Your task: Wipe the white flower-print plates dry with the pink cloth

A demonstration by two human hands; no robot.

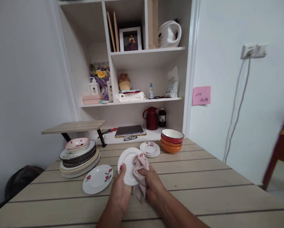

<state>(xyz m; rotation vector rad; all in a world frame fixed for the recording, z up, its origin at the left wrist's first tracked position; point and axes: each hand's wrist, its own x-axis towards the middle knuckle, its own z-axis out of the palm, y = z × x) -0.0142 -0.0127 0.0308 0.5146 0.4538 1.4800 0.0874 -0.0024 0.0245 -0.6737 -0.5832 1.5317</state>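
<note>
A small white plate with red flowers point(127, 158) is tilted up over the table's middle. My left hand point(121, 189) grips its lower left edge, the thumb lying on the plate's face. A pale pink cloth point(141, 164) is bunched in my right hand point(152, 183), pressed against the plate's right side and hanging below it. Part of the plate is hidden by the cloth. Just left of my hands lies a larger flowered plate point(97, 179). Behind the held plate is a short stack of small flowered plates point(149, 148).
At the left a tall stack of plates point(80, 162) carries a pink bowl point(77, 143), near a small raised shelf point(72, 126). Orange and red bowls point(172, 141) are stacked at the back right. Beyond them stand a dark red jug point(152, 118) and a laptop point(129, 130).
</note>
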